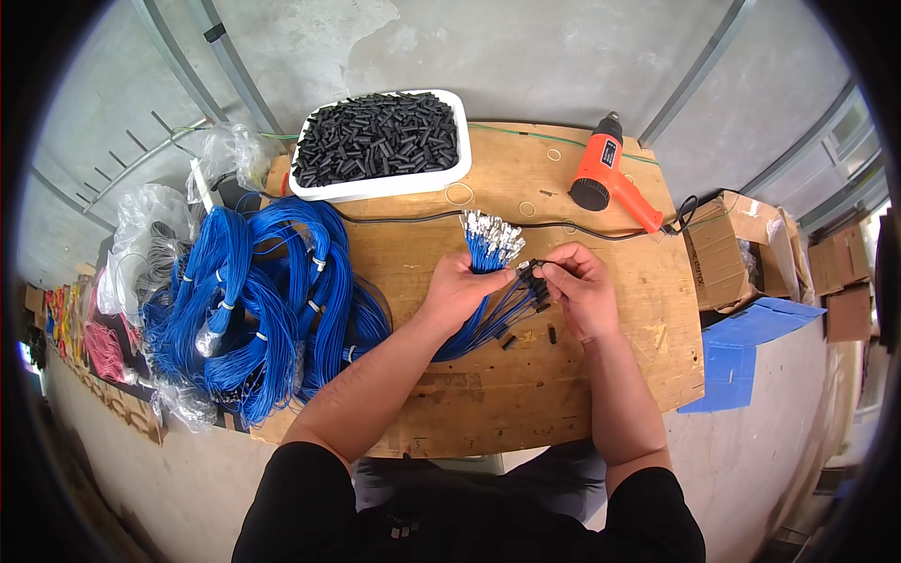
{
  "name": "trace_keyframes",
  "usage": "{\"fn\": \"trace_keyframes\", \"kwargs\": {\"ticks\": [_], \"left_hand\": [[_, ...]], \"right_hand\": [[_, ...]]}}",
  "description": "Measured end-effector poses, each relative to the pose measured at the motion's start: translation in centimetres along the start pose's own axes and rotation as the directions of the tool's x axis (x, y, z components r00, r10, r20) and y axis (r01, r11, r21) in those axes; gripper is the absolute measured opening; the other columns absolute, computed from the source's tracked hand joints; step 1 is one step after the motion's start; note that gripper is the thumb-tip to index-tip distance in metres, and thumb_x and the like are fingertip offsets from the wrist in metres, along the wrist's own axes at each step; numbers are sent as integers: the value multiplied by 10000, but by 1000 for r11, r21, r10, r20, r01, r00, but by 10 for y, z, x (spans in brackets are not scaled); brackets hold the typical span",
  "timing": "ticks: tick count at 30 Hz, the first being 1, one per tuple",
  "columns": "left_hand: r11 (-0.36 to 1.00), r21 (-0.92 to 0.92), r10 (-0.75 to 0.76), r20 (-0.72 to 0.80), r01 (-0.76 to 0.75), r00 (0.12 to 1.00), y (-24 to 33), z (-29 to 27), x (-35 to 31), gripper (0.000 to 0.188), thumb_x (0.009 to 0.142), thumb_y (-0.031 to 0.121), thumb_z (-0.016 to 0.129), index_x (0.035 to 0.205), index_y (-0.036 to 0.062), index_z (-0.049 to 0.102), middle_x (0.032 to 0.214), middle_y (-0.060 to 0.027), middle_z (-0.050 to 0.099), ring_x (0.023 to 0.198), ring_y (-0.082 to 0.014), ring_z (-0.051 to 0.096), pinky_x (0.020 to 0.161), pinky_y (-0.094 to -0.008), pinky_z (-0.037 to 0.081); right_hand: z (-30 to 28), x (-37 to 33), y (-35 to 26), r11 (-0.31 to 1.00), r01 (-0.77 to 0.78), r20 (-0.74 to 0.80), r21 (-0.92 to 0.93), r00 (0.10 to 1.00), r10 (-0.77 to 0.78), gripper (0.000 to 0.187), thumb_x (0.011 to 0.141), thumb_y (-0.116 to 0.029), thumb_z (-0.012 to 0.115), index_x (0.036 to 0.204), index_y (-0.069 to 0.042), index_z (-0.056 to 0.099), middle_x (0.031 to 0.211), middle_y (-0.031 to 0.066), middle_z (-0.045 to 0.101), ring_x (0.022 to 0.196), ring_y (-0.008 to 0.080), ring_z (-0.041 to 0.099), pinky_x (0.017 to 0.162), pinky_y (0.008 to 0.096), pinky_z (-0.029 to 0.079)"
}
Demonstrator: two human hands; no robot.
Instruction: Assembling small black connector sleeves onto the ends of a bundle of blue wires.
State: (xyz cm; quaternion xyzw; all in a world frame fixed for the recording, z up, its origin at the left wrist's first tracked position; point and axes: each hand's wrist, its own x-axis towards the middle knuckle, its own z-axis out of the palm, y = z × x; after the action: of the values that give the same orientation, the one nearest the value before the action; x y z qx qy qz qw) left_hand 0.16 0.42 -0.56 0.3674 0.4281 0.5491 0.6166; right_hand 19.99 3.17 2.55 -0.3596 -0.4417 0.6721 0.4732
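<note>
From afar, I see my left hand point(455, 291) wrapped around the blue wire bundle point(491, 241) over the table point(648, 305); my right hand point(580, 286), fingers narrow, pinches what looks like a black sleeve point(538, 269). A slack left grip could splay the wires; a careless pinch could drop the sleeve.

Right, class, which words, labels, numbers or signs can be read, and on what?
None reads clearly enough to quote.
Heat gun: dark label, print too small.
Cardboard box: dark lettering, too blurred.
Wooden table: near-edge marks, too faint.
Black shirt: pale print, too small.
</note>
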Motion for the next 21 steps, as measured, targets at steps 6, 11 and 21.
{"fn": "trace_keyframes", "kwargs": {"ticks": [6,11,21], "left_hand": [[1000,6,5,15,-5,1000,1,1,-1,147,835,7,754,966,-22,695,931,-50,712,816,-96,648,758,-246,512],[999,8,46,34,-46,998,0,1,-2,114,855,40,741,939,-33,716,883,-46,715,762,-78,633,679,-244,511],[999,23,24,69,-26,997,3,0,-2,177,828,23,750,983,-48,702,892,-61,715,766,-91,638,693,-252,520]], "right_hand": [[-4,3,8,996,19,-51,-86,998,-24,123,876,0,721,998,-6,707,713,-40,602,540,15,423,482,188,311],[-1,0,5,993,2,-55,-120,998,-8,125,880,11,707,1005,3,712,731,-21,623,564,21,440,495,183,316],[-1,1,10,991,52,-44,-127,997,-58,131,895,27,684,1017,10,730,689,-52,577,565,12,416,496,186,294]]}}
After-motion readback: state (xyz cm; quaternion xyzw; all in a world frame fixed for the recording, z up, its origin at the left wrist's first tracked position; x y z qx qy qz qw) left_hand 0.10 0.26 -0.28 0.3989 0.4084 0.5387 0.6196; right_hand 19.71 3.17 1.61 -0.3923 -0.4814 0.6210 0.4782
